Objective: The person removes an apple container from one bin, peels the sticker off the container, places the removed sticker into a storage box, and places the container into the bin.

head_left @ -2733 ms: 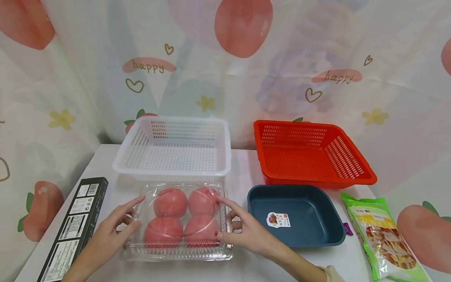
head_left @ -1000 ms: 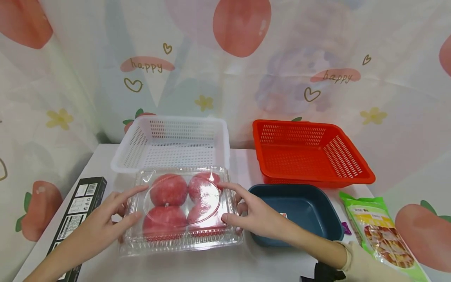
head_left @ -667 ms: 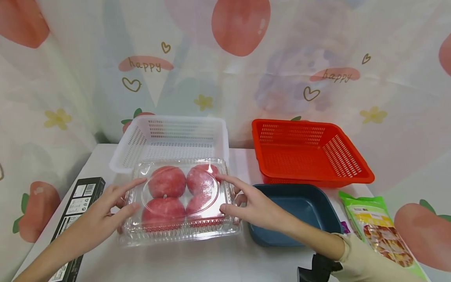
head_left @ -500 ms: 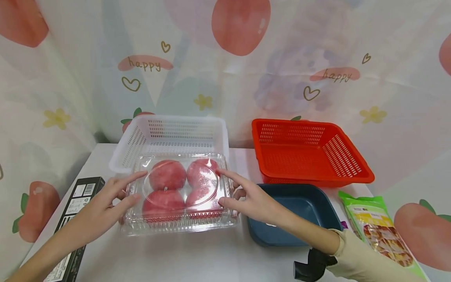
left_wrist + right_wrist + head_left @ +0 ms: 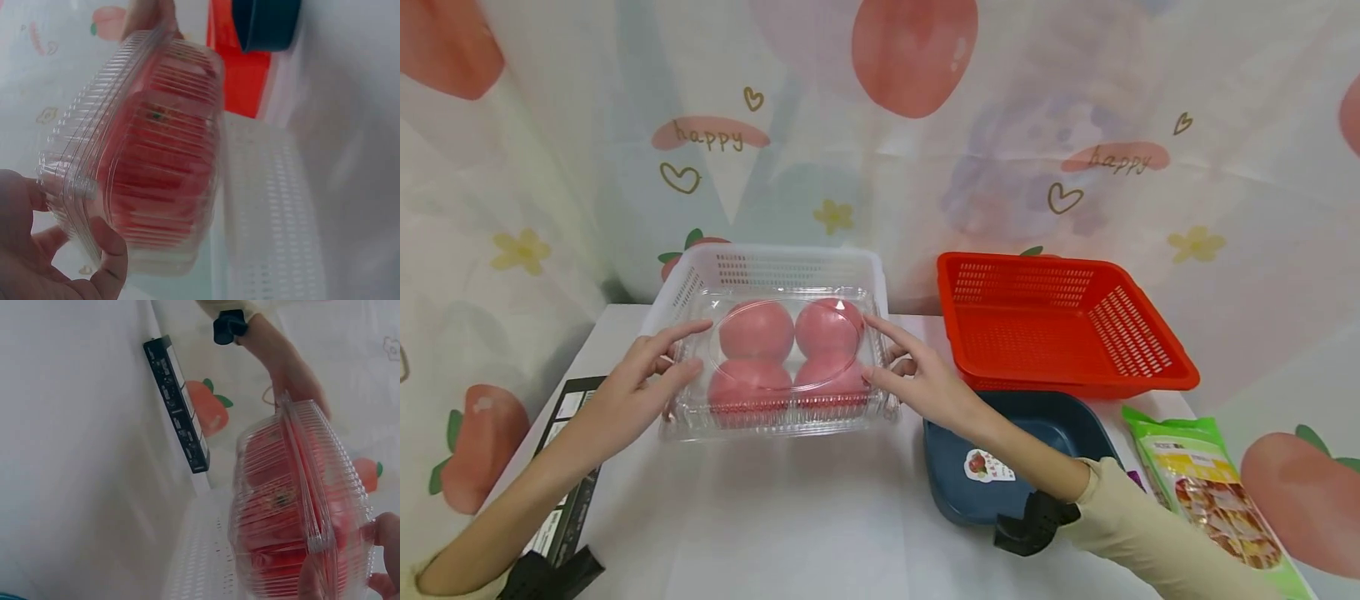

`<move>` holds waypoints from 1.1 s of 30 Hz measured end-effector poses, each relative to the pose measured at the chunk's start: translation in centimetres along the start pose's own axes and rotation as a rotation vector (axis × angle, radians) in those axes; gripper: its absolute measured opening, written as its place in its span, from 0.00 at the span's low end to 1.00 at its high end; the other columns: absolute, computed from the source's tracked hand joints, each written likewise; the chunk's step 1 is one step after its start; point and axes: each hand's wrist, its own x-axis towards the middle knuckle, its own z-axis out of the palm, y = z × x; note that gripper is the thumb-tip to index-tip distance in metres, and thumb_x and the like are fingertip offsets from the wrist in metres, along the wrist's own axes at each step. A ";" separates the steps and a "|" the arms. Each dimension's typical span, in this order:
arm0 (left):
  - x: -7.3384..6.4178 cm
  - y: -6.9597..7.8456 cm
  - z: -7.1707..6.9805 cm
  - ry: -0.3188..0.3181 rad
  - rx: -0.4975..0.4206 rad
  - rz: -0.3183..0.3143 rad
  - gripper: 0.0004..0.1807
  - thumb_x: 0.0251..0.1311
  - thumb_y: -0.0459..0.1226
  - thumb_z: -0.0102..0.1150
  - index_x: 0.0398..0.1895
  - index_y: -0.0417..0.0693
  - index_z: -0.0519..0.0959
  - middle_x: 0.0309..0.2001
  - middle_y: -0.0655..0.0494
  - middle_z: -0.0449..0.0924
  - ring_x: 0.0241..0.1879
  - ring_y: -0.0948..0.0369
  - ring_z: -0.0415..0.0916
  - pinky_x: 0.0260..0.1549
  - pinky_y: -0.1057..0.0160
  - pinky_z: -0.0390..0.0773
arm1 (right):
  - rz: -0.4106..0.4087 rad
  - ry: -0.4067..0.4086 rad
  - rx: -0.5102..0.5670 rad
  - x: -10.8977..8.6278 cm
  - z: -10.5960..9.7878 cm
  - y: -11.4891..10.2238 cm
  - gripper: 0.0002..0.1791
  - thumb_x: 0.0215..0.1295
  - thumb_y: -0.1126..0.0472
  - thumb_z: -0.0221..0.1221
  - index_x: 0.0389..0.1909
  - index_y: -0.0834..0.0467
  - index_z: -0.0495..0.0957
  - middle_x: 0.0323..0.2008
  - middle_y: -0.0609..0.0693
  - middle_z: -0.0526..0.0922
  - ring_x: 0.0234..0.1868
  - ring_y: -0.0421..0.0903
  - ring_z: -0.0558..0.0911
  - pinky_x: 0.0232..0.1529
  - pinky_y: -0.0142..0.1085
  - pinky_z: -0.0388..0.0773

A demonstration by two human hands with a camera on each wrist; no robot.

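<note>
A clear plastic clamshell box (image 5: 782,423) is held up off the table by both hands, its lid closed. Inside it sit several round red fruits (image 5: 756,331), also visible through the ribbed side in both wrist views. My left hand (image 5: 643,375) grips the box's left edge, and my right hand (image 5: 925,375) grips the right edge, with fingers above and below the rim. The white perforated basket (image 5: 782,261) lies behind and beneath the box, which overlaps its front part in the head view.
A red basket (image 5: 1067,379) stands at back right, with a dark blue basin (image 5: 951,492) in front of it. The green snack bag (image 5: 1213,487) lies at far right. A long black box (image 5: 576,508) lies at left, partly behind my left forearm.
Both hands have lifted the box of fruits from the table and moved it away from me, from in front of the white basket to over its front part. The grip stays the same.
</note>
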 end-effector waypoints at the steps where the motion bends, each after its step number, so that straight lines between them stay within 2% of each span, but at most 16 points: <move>1: 0.2 0.0 0.0 0.007 -0.005 -0.003 0.26 0.72 0.45 0.45 0.72 0.63 0.61 0.46 0.49 0.63 0.34 0.61 0.68 0.25 0.66 0.76 | 0.001 0.013 0.008 0.2 0.0 0.0 0.37 0.64 0.53 0.60 0.73 0.40 0.58 0.46 0.57 0.77 0.39 0.48 0.80 0.38 0.40 0.84; 7: 1.7 -0.5 -0.1 0.043 -0.054 -0.014 0.26 0.73 0.46 0.44 0.73 0.61 0.61 0.43 0.49 0.66 0.33 0.61 0.69 0.26 0.66 0.76 | -0.009 0.085 0.059 1.6 0.3 0.3 0.36 0.66 0.53 0.59 0.73 0.38 0.57 0.46 0.57 0.76 0.38 0.50 0.78 0.40 0.41 0.84; 12: 3.9 -1.0 -0.3 0.085 -0.094 -0.029 0.26 0.73 0.47 0.43 0.73 0.61 0.61 0.44 0.48 0.68 0.33 0.61 0.67 0.28 0.68 0.74 | -0.021 0.167 0.115 3.7 0.7 0.7 0.34 0.69 0.54 0.56 0.73 0.39 0.57 0.44 0.57 0.75 0.38 0.50 0.74 0.39 0.35 0.81; 15: 5.4 -1.5 0.0 0.120 -0.120 -0.050 0.27 0.73 0.48 0.42 0.73 0.63 0.60 0.46 0.48 0.69 0.36 0.61 0.67 0.31 0.68 0.74 | 0.008 0.224 0.190 5.1 1.2 0.9 0.32 0.70 0.56 0.53 0.73 0.41 0.58 0.42 0.57 0.73 0.37 0.49 0.73 0.38 0.32 0.78; 19: 7.1 -1.7 0.6 0.168 -0.179 -0.109 0.27 0.72 0.49 0.41 0.73 0.65 0.60 0.49 0.52 0.69 0.40 0.61 0.66 0.33 0.68 0.72 | 0.073 0.310 0.289 6.8 2.0 1.3 0.30 0.70 0.55 0.51 0.73 0.44 0.60 0.41 0.54 0.73 0.40 0.46 0.73 0.40 0.31 0.77; 23: 8.7 -1.7 1.0 0.204 -0.254 -0.156 0.27 0.71 0.50 0.42 0.73 0.65 0.60 0.45 0.58 0.66 0.39 0.63 0.63 0.33 0.69 0.69 | 0.104 0.407 0.371 8.1 2.6 1.4 0.28 0.70 0.54 0.50 0.71 0.44 0.62 0.41 0.52 0.73 0.41 0.45 0.73 0.40 0.30 0.78; 27: 10.1 -1.8 1.3 0.236 -0.287 -0.185 0.28 0.70 0.51 0.42 0.73 0.64 0.60 0.44 0.61 0.65 0.37 0.64 0.62 0.33 0.68 0.67 | 0.111 0.469 0.415 9.3 3.4 1.4 0.28 0.70 0.54 0.48 0.71 0.47 0.63 0.41 0.51 0.72 0.40 0.45 0.72 0.39 0.29 0.76; 30: 11.1 -2.2 1.5 0.264 -0.299 -0.205 0.29 0.70 0.52 0.41 0.73 0.64 0.60 0.43 0.62 0.65 0.37 0.64 0.62 0.34 0.68 0.66 | 0.128 0.495 0.435 10.2 4.1 1.4 0.28 0.71 0.53 0.46 0.72 0.49 0.61 0.42 0.52 0.71 0.42 0.45 0.72 0.43 0.33 0.75; 33: 12.0 -2.7 1.8 0.298 -0.322 -0.238 0.29 0.69 0.50 0.42 0.72 0.60 0.63 0.43 0.61 0.66 0.37 0.65 0.62 0.35 0.69 0.66 | 0.149 0.510 0.481 11.1 4.7 1.3 0.29 0.72 0.54 0.45 0.73 0.51 0.60 0.51 0.54 0.74 0.52 0.46 0.73 0.58 0.38 0.75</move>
